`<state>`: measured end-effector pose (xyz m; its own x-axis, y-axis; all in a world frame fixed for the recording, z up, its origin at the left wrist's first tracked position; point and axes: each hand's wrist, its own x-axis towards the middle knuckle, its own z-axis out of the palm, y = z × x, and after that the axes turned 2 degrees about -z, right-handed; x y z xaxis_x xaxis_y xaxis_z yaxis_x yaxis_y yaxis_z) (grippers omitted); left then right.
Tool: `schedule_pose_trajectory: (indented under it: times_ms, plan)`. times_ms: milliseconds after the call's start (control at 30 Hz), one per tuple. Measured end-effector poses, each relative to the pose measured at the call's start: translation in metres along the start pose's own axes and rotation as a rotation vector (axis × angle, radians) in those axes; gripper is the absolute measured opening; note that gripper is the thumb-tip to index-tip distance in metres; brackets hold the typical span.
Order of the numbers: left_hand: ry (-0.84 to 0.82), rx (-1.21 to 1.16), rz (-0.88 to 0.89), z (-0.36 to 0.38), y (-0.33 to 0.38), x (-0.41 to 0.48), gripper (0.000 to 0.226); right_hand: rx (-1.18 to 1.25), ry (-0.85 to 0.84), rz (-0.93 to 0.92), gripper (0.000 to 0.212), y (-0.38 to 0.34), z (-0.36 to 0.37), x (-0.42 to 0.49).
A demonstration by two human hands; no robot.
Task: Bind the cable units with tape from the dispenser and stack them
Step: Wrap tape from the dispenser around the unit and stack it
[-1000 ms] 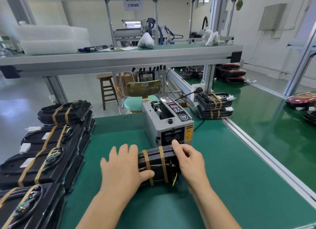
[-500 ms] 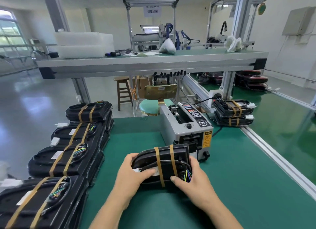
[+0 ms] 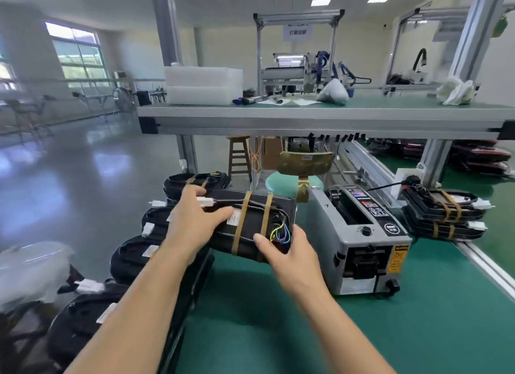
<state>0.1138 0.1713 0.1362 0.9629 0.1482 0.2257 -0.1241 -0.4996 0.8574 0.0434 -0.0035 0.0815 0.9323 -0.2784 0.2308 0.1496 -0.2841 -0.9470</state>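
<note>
A black cable unit (image 3: 250, 224) bound by two tan tape bands is held in the air, left of the grey tape dispenser (image 3: 359, 239). My left hand (image 3: 192, 225) grips its left end near a white connector. My right hand (image 3: 289, 252) holds its right end, where coloured wires show. Below and to the left, a row of taped black units (image 3: 192, 182) lies stacked along the table's left edge, partly hidden by my left arm.
Two more taped units (image 3: 443, 214) are stacked right of the dispenser by an aluminium rail (image 3: 482, 265). A teal stool (image 3: 292, 182) stands behind the green table (image 3: 278, 318). A raised shelf (image 3: 320, 117) crosses overhead. A clear plastic bag (image 3: 30, 270) sits at far left.
Both hands lifted the taped unit off the table in front of the dispenser and carried it up and to the left, over the row of stacked units. My view turned left.
</note>
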Motion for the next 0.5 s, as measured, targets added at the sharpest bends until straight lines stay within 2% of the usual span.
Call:
schedule_pose_trajectory:
  times_ms: [67,167,333,500]
  plan:
    - [0.05,-0.024,-0.02,-0.015,-0.001,0.022,0.054,0.075,-0.05,0.001,0.047,-0.015,0.019,0.014]
    - [0.126,-0.038,-0.054,-0.037,-0.013,0.056,0.042,0.125,-0.166,0.029,0.043,-0.033,0.051,0.034]
    - [0.134,-0.081,-0.19,-0.065,-0.051,0.101,0.04,0.053,-0.235,0.011,0.045,-0.041,0.105,0.06]
    - [0.156,-0.167,-0.216,-0.074,-0.082,0.125,0.04,-0.058,-0.244,0.006,0.051,-0.035,0.14,0.078]
